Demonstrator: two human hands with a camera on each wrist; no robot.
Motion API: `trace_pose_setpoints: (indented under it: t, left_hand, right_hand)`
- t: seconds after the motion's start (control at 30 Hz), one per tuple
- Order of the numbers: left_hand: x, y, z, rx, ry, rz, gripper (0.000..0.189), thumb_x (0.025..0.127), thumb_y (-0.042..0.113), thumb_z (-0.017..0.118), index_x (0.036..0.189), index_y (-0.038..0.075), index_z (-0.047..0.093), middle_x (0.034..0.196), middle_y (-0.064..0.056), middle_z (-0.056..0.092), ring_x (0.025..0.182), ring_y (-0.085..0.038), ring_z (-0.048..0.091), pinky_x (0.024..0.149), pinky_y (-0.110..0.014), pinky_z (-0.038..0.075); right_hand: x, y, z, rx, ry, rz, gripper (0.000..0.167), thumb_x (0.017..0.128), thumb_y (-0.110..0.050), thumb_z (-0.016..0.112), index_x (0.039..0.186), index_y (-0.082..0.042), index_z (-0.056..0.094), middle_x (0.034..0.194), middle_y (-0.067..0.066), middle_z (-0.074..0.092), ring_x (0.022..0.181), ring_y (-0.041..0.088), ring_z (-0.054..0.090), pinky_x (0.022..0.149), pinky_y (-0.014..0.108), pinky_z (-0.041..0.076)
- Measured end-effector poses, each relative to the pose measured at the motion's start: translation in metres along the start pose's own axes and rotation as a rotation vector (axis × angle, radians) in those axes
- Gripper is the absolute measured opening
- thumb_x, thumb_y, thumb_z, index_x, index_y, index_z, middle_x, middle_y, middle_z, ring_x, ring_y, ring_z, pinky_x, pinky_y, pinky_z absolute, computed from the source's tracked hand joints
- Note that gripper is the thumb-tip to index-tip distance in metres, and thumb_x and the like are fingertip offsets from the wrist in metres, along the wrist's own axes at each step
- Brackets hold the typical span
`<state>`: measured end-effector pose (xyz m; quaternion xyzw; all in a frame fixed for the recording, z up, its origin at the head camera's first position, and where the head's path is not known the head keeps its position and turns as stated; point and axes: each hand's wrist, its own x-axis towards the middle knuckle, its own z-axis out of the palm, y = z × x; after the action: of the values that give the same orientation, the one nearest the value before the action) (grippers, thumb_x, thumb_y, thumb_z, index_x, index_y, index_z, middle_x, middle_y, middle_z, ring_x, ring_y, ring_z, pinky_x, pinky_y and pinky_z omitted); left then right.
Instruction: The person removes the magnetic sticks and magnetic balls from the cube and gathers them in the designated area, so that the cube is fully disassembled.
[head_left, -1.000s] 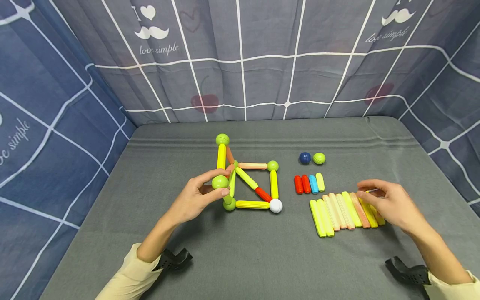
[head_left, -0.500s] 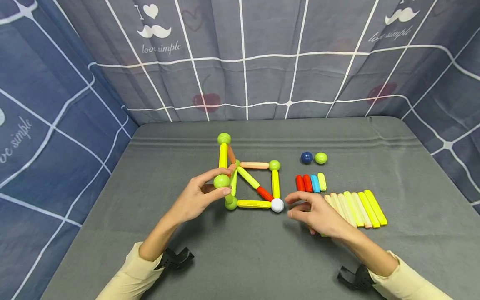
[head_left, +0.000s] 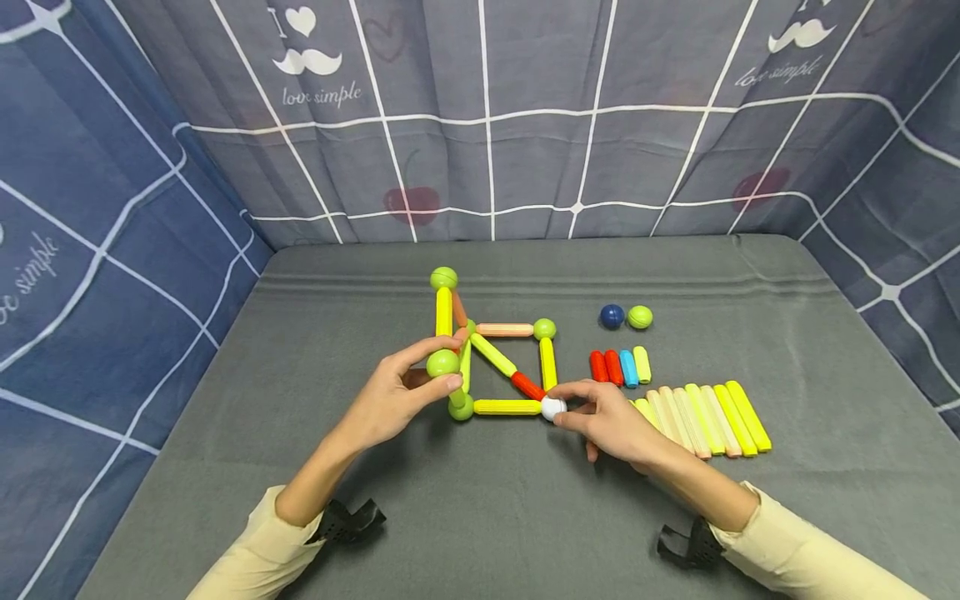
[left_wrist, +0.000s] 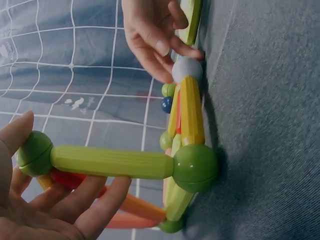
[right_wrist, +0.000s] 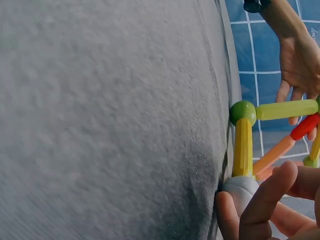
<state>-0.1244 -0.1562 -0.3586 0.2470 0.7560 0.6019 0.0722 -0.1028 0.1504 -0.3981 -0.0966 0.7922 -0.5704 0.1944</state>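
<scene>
Head: the left hand (head_left: 393, 396) grips the raised green ball (head_left: 442, 363); the right hand (head_left: 611, 421) pinches the white ball (head_left: 552, 408), with long rods (head_left: 705, 419) just to its right.

Left wrist: below the left hand's green ball, a green rod (left_wrist: 112, 162) meets the lower green ball (left_wrist: 196, 168) on the counter (left_wrist: 270, 125).

Right wrist: a yellow rod (right_wrist: 243, 147) runs from the right hand's white ball to that lower ball.

The right hand (head_left: 613, 423) has left the sticks (head_left: 706, 420) and now pinches the white ball (head_left: 551, 408).
</scene>
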Motion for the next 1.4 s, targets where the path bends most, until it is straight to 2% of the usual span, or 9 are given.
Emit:
trace_pose_setpoints:
  t: [0.23,0.4,0.57,0.9,1.03,1.1,1.2,1.3,1.4]
  left_hand:
    - [-0.004,0.008,0.017,-0.059,-0.027,-0.028,0.053,0.093,0.009,0.069,0.142,0.017,0.051,0.139,-0.006,0.05,0.1,-0.027,0.068,0.083,-0.033,0.054]
    - [-0.01,0.014,0.03,-0.128,-0.086,0.005,0.074,0.097,0.011,0.064,0.158,0.021,0.024,0.147,-0.011,0.04,0.113,-0.027,0.063,0.091,-0.035,0.051]
    - [-0.014,0.016,0.031,-0.188,-0.111,-0.015,0.083,0.098,0.013,0.062,0.16,0.02,0.007,0.151,-0.019,0.036,0.119,-0.028,0.059,0.094,-0.034,0.05]
    - [-0.007,0.007,0.008,0.012,0.172,-0.035,0.07,0.099,0.012,0.061,0.157,0.018,0.022,0.113,-0.016,0.065,0.08,-0.03,0.069,0.075,-0.035,0.057]
    - [-0.005,0.003,0.001,0.198,0.318,-0.063,0.067,0.098,0.02,0.064,0.155,0.017,0.028,0.099,-0.01,0.061,0.067,-0.02,0.06,0.062,-0.027,0.05]
    - [-0.004,0.002,-0.001,0.294,0.37,-0.093,0.068,0.097,0.027,0.066,0.154,0.018,0.031,0.101,-0.011,0.055,0.071,-0.019,0.054,0.062,-0.029,0.045]
    - [-0.003,0.0,-0.005,0.334,0.399,-0.117,0.067,0.094,0.031,0.069,0.152,0.019,0.036,0.122,-0.014,0.044,0.095,-0.022,0.052,0.075,-0.034,0.05]
    - [-0.002,-0.002,-0.008,0.248,0.367,-0.092,0.065,0.095,0.026,0.069,0.151,0.017,0.037,0.142,-0.013,0.033,0.127,-0.028,0.043,0.094,-0.049,0.048]
    - [-0.001,-0.004,-0.011,0.144,0.314,-0.056,0.06,0.098,0.018,0.064,0.15,0.012,0.034,0.146,-0.013,0.038,0.134,-0.032,0.041,0.102,-0.053,0.041]
  right_hand:
    - [0.015,-0.003,-0.016,0.011,0.061,0.083,0.037,0.094,-0.006,0.064,0.129,0.003,0.06,0.106,0.017,0.068,0.041,0.016,0.045,0.045,0.03,0.047]
    - [0.027,-0.006,-0.025,0.018,0.091,0.124,0.038,0.096,-0.007,0.061,0.132,0.002,0.059,0.129,0.022,0.058,0.043,0.014,0.044,0.046,0.029,0.048]
    - [0.032,-0.012,-0.026,-0.017,0.068,0.115,0.04,0.097,-0.008,0.059,0.135,0.002,0.055,0.128,0.023,0.059,0.047,0.017,0.047,0.05,0.032,0.049]
    - [0.022,-0.012,-0.01,0.027,0.058,0.095,0.051,0.095,-0.005,0.061,0.142,0.0,0.044,0.133,0.024,0.054,0.059,0.024,0.053,0.051,0.032,0.05]
    - [0.016,-0.011,-0.002,0.11,0.057,0.099,0.06,0.095,-0.004,0.059,0.15,-0.001,0.032,0.144,0.025,0.042,0.087,0.031,0.063,0.055,0.034,0.054]
    - [0.015,-0.012,0.001,0.168,0.061,0.108,0.065,0.096,-0.004,0.057,0.153,-0.002,0.025,0.149,0.024,0.036,0.106,0.034,0.059,0.058,0.034,0.055]
    - [0.014,-0.013,0.004,0.245,0.066,0.125,0.07,0.097,-0.004,0.055,0.155,-0.002,0.017,0.148,0.028,0.036,0.111,0.035,0.057,0.061,0.032,0.055]
    - [0.015,-0.014,0.005,0.297,0.065,0.137,0.07,0.098,-0.004,0.054,0.156,-0.001,0.014,0.148,0.028,0.035,0.102,0.031,0.06,0.063,0.03,0.055]
    - [0.019,-0.014,0.004,0.327,0.069,0.142,0.069,0.099,-0.004,0.053,0.155,0.002,0.014,0.154,0.022,0.027,0.096,0.027,0.059,0.064,0.029,0.055]
